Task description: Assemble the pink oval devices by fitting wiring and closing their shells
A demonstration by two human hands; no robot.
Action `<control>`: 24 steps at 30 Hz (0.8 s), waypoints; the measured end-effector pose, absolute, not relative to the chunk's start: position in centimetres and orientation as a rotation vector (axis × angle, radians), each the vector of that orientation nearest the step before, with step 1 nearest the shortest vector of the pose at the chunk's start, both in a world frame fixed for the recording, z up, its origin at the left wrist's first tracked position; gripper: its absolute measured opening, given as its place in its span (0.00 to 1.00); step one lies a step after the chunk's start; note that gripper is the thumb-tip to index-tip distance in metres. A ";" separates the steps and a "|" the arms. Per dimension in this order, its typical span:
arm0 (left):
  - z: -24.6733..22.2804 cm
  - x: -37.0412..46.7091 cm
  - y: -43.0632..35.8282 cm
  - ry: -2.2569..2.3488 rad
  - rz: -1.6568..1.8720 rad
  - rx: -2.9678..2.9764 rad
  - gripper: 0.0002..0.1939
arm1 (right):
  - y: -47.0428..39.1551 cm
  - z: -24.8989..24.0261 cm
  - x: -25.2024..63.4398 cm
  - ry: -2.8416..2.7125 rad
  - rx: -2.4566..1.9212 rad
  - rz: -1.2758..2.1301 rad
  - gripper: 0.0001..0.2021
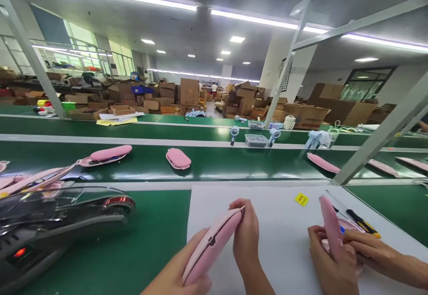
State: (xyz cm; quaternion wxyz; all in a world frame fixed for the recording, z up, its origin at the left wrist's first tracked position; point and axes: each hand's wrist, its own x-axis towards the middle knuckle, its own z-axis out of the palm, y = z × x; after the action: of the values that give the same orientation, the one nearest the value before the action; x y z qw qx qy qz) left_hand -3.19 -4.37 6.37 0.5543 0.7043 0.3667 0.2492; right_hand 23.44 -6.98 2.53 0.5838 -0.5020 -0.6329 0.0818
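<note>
A pink oval case (219, 246) is tilted up in front of me, a dark seam and a small dark catch along its side. My left hand (187, 268) grips its lower end, the thumb on the near face. Around the upper end, my right hand (246, 232) has its fingers wrapped over the tip. Beneath them lies a white sheet (274, 223) on the green bench. Another pink case (178, 158) rests on the green strip beyond the sheet.
At the right, another person's hands (334, 259) hold a pink part near a yellow-black screwdriver (363, 222). A black machine (56, 228) stands at the left. Beyond are pink cases (110, 153), a yellow label (301, 199), a slanted metal post (384, 139) and a clear tub (256, 141).
</note>
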 end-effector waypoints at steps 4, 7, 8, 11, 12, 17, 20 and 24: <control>4.7 -4.2 -2.3 1.012 0.513 1.799 0.31 | -4.9 0.0 17.3 -1.500 -1.297 0.330 0.16; 3.3 -5.1 -1.4 1.201 0.568 1.847 0.22 | -5.5 -1.7 16.7 -1.563 -1.447 0.359 0.13; 3.0 -5.2 -1.3 1.255 0.607 1.858 0.21 | -5.9 -2.0 16.7 -1.586 -1.474 0.333 0.12; 2.4 -5.4 -1.7 1.304 0.706 1.916 0.20 | -7.1 -2.1 16.4 -1.635 -1.496 0.194 0.11; 2.2 -5.4 -2.0 1.293 0.731 1.940 0.19 | -7.3 -1.9 16.0 -1.666 -1.491 0.155 0.12; 1.3 -4.9 -3.1 1.269 0.960 2.083 0.14 | -7.1 -1.3 13.5 -1.691 -1.415 -0.051 0.08; 0.8 -4.3 -3.0 1.266 1.176 2.212 0.14 | -6.7 -1.3 12.9 -1.639 -1.364 -0.119 0.07; 1.4 -4.0 -2.7 1.173 1.179 2.268 0.14 | -6.4 -0.9 13.1 -1.662 -1.385 -0.118 0.08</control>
State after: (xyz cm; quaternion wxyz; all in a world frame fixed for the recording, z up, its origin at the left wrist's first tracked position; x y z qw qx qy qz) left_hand -4.04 -2.72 1.37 0.1639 0.7955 0.4115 0.4135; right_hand 13.10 -6.43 -0.91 0.4687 -0.5647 -0.6776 -0.0480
